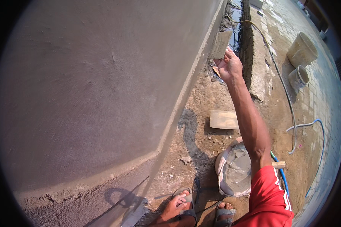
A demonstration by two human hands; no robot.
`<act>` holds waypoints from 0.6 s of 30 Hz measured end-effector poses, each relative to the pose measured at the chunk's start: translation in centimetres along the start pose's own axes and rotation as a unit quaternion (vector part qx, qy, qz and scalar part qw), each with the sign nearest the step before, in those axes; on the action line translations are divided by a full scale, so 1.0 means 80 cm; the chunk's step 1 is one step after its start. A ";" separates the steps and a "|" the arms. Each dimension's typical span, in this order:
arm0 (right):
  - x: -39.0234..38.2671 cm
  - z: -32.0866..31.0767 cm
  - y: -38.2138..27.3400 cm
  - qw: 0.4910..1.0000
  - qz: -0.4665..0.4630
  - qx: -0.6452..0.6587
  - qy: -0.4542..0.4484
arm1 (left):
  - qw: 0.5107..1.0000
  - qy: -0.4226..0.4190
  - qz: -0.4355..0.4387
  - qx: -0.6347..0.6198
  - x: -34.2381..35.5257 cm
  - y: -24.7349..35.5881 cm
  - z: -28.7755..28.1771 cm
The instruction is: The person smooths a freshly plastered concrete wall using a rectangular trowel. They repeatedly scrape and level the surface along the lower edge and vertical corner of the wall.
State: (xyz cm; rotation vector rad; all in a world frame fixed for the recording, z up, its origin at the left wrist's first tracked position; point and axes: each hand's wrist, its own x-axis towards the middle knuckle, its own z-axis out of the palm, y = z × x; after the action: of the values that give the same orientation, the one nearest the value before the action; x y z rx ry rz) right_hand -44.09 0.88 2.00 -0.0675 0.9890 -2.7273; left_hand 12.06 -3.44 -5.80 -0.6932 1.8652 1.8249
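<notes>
My right hand (pixel 230 67) reaches far forward, its fingers closed on a flat rectangular pad (pixel 220 44) caked with grey mortar. The pad is beside the lower edge of a broad grey plastered wall (pixel 102 83); whether it touches there I cannot tell. Low down, above my sandalled left foot, my left hand (pixel 174 207) hangs with loosely bent fingers slightly apart and nothing visible in them. Beneath my right arm stands a tub (pixel 220 166) of wet grey mortar (pixel 235 168), partly hidden by that arm.
A pale rectangular board (pixel 222 119) lies on the dirt beyond the tub. Two dirty buckets (pixel 302 51) stand at the right on paving. A grey hose (pixel 278 72) and a blue hose (pixel 323 132) cross the ground. Ahead, a wet trench (pixel 235 32) runs beside a concrete kerb (pixel 257 75).
</notes>
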 end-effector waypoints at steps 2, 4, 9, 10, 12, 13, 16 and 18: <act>-0.001 -0.021 -0.019 0.999 0.023 -0.002 0.030 | 1.000 0.002 0.000 0.000 0.000 -0.003 0.006; -0.009 -0.040 -0.033 0.998 0.063 -0.016 0.019 | 1.000 0.007 0.004 0.016 -0.001 0.000 0.008; -0.061 -0.040 -0.098 0.992 0.101 -0.073 -0.034 | 0.990 0.089 0.031 0.101 -0.005 -0.008 0.020; -0.076 -0.035 -0.120 0.989 0.114 -0.087 -0.047 | 0.987 0.103 0.037 0.121 -0.003 -0.015 0.027; -0.106 -0.022 -0.159 0.982 0.135 -0.109 -0.073 | 0.976 0.133 0.052 0.167 -0.006 -0.023 0.033; -0.119 -0.018 -0.187 0.980 0.129 -0.137 -0.068 | 0.966 0.143 0.048 0.208 -0.003 -0.010 0.045; -0.156 0.002 -0.236 0.979 0.131 -0.145 -0.065 | 0.951 0.153 0.047 0.266 -0.004 -0.006 0.055; -0.189 0.013 -0.275 0.978 0.120 -0.143 -0.090 | 0.943 0.174 0.085 0.271 -0.003 -0.015 0.054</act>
State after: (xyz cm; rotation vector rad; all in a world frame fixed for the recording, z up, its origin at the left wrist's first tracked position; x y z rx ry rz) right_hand -33.85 20.20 17.41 -0.2253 1.2394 -2.3017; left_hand 12.88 0.88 -6.73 -0.6924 2.5801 1.2236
